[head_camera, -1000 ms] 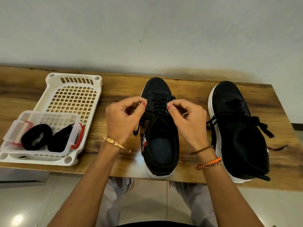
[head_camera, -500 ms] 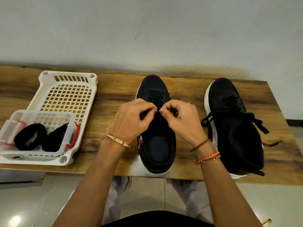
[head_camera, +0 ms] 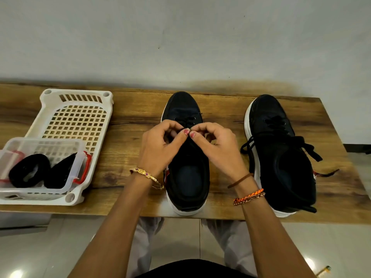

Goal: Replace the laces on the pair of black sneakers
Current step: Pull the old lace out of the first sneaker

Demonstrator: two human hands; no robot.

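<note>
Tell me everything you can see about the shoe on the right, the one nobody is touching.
The right sneaker is black, of a cloth-like upper on a thick white sole. It stands upright on the wooden table, toe toward the wall, beside the sneaker being laced. Its flat black lace is threaded through the front eyelets, but the ends hang loose over both sides. A thin red-and-black tag sticks out near the heel. Neither hand touches it.

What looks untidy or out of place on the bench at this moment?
The right sneaker looks untidy: its lace hangs loose over both sides, and one end trails onto the bench. Both hands pinch the lace on the middle sneaker. Nothing looks spilled or damaged.
</note>
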